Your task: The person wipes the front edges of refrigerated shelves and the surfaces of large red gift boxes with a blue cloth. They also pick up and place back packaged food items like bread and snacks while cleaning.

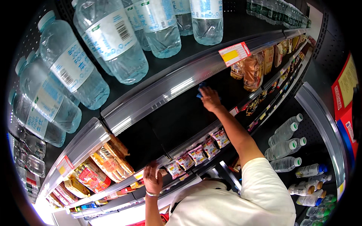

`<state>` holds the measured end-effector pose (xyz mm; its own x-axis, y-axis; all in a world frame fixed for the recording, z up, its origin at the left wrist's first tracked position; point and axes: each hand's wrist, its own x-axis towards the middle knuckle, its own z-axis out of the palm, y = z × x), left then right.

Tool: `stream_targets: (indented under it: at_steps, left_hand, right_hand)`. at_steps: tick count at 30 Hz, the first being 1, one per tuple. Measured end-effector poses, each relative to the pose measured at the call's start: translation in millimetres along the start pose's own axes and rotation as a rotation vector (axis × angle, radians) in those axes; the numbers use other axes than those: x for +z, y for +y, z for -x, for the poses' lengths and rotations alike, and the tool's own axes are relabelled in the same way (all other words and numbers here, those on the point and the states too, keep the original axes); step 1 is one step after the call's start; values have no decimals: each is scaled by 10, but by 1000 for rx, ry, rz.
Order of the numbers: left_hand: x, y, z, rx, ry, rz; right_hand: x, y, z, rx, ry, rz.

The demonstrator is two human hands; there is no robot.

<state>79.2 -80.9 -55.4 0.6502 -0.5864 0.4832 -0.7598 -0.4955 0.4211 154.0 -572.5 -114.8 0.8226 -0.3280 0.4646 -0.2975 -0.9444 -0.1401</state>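
My right hand (209,98) is stretched far onto a dark shelf board (166,124), its fingers closed on a blue cloth (202,87) that shows past the fingertips. The cloth lies against the shelf surface toward the back. My left hand (152,179) rests at the front rail of the same shelf, fingers extended and holding nothing; a thin band circles that wrist. Close beside the left hand lie packaged bread loaves (113,160). Small snack packets (196,153) line a lower shelf between my two arms.
Large water bottles (117,45) stand on the shelf above, over a clear rail with a red and yellow price tag (234,53). More bagged bread (253,71) sits right of my right hand. Smaller bottles (284,150) fill shelves at the right, near a red and blue panel (345,90).
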Motion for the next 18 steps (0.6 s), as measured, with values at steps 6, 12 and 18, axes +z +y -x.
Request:
stream_targets:
  at_steps: [6, 12, 18]
  left_hand:
    - [217, -347, -495, -150, 15, -197]
    - [449, -457, -561, -121, 34, -377]
    - [495, -400, -610, -154, 45, -408]
  right_hand:
    - [-32, 763, -73, 150, -7, 61]
    - [151, 1027, -157, 158, 114, 126]
    - [222, 722, -151, 73, 103, 138]
